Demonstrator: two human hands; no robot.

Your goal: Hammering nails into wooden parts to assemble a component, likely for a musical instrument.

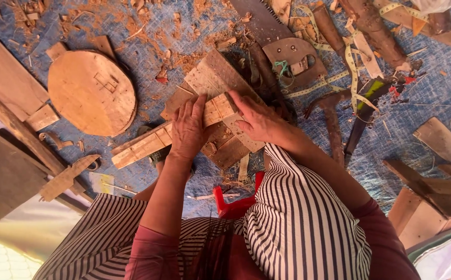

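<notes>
My left hand (186,129) presses flat on a long pale wooden strip (145,146) that runs from lower left up to the middle. My right hand (259,122) grips the strip's right end, fingers curled over its edge. Under the strip lies a flat board with rows of small dots (211,78), resting on other wood offcuts (230,151). Both hands are close together on the strip. My arms come from the bottom of the view, over a striped garment.
An oval wooden disc (91,93) lies to the left, with planks (7,78) beyond it. A handsaw (282,46), a yellow measuring tape (352,72), a hammer (332,122) and a dark-handled tool (363,111) lie to the right. Wooden blocks (428,202) sit at lower right. A red object (233,205) is near my lap.
</notes>
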